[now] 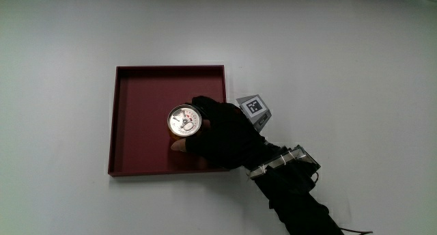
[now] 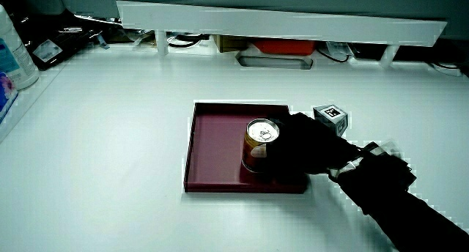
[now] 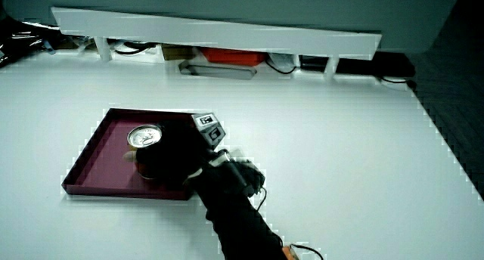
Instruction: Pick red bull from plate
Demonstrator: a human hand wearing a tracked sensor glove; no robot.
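Observation:
A square dark red plate (image 1: 136, 91) lies on the white table, seen too in both side views (image 2: 216, 131) (image 3: 102, 150). A can (image 1: 184, 120) with a silver lid stands upright in it, near the edge closest to the person (image 2: 260, 138) (image 3: 144, 139). The gloved hand (image 1: 222, 131) is wrapped around the can's side, fingers curled on it, with the forearm reaching out over the plate's rim. The patterned cube (image 1: 254, 107) sits on the hand's back (image 2: 330, 116) (image 3: 208, 124). The can's base looks to rest on the plate.
A low white partition (image 2: 278, 21) runs along the table's edge farthest from the person, with boxes and cables under it (image 3: 219, 60). A white bottle (image 2: 15, 58) stands at the table's edge in a side view.

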